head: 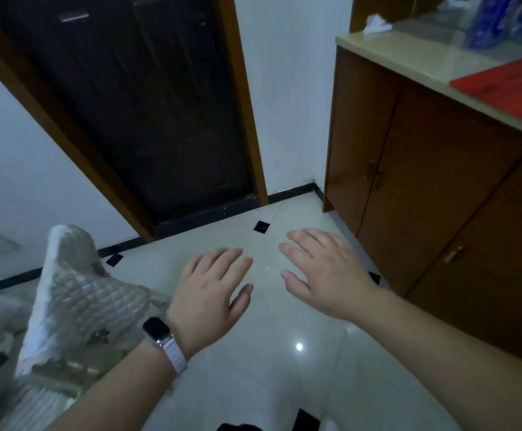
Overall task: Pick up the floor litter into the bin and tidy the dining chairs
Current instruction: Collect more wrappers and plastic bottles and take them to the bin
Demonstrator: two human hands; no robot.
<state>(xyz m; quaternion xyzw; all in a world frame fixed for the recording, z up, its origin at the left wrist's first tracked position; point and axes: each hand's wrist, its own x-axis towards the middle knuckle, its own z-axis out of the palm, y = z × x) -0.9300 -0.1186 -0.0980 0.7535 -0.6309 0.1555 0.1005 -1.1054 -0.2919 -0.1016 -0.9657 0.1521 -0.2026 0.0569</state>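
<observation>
quilted cover (76, 293): motion-blurred, cut by the left edge; what lies under it cannot be told
blue object (499, 20): far right on the counter, blurred, cropped by the top edge
red sheet (508, 82): print unreadable, cut at right
dark shape (241, 427): near edge, mostly out of frame

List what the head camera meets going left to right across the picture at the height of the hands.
Quilted beige fabric-covered furniture → left hand, palm down and open, black smartwatch on a pale pink strap at its wrist → right hand, open over the glossy pale tiled floor → brown wooden cabinet with brass handles.
</observation>
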